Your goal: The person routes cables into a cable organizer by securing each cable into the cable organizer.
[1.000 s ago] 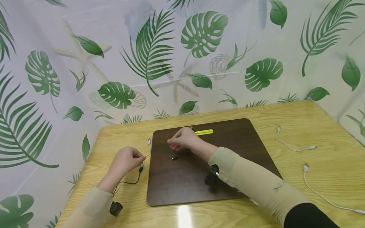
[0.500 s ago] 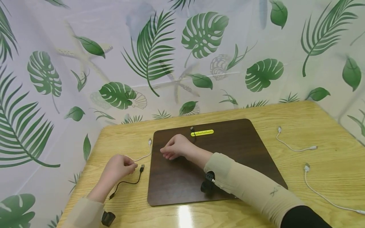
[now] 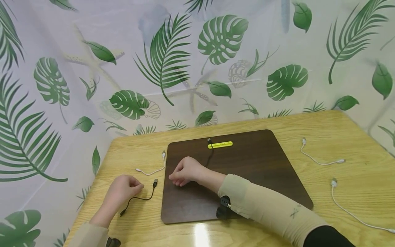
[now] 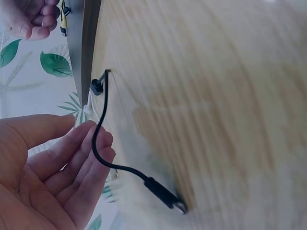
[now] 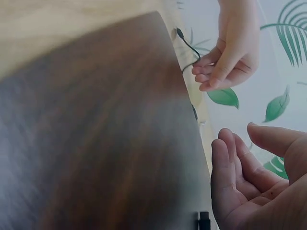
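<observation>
My left hand (image 3: 121,190) hovers beside a short black USB cable (image 3: 155,183) that lies on the table left of the board. In the left wrist view its thumb and fingers are apart with nothing between them, and the black cable (image 4: 163,192) crosses in front of the fingertips. Over the left part of a dark brown board (image 3: 247,154) is my right hand (image 3: 186,172), fingers loosely bent and holding nothing. Another black USB cable (image 3: 209,141) lies across a yellow slotted strip (image 3: 223,144) at the board's far side; its lower part runs behind the right hand.
A short white USB cable (image 3: 151,174) lies along the board's left edge. Right of the board are two more white cables, one farther back (image 3: 318,161) and one nearer (image 3: 348,211). A leaf-print curtain (image 3: 191,68) stands behind the wooden table (image 3: 135,230).
My left hand has drawn back from the white cable's end toward the near left. My right hand has moved left and nearer, away from the yellow strip, uncovering the black plug there.
</observation>
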A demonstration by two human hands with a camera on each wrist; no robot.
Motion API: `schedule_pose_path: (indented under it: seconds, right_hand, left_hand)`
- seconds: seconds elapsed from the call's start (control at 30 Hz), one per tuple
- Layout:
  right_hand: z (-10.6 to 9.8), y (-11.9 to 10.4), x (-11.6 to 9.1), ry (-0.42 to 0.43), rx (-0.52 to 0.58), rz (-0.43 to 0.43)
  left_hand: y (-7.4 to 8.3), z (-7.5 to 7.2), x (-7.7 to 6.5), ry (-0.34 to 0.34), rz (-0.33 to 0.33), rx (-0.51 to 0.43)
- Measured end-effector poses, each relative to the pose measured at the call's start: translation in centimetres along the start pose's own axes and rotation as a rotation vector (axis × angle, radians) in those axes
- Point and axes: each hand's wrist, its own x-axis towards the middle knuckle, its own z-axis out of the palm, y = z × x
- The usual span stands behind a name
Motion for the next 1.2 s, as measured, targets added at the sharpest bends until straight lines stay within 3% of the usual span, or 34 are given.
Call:
schedule_pose_path:
  seconds: [0.43,0.8,0.9,1.2]
  right_hand:
    - [2.4,0.5,-0.1,-0.067,-0.069,-0.048]
    - [3.9,0.6,0.4,-0.028,-0.136,-0.054]
    - [4.2,0.3,0.3,-0.019,-0.194,-0.067]
    - [5.2,0.0,1.0,0.054,-0.514,-0.135]
  left_hand:
    - [-2.7,0.1,-1.1,0.043,-0.025,0.046]
    - [-3.9,-0.2,-2.1,0.05,-0.05,0.065]
    - [-4.1,-0.2,-2.4,0.058,-0.054,0.067]
    - [-4.5,0.1,-2.9,0.053,-0.059,0.051]
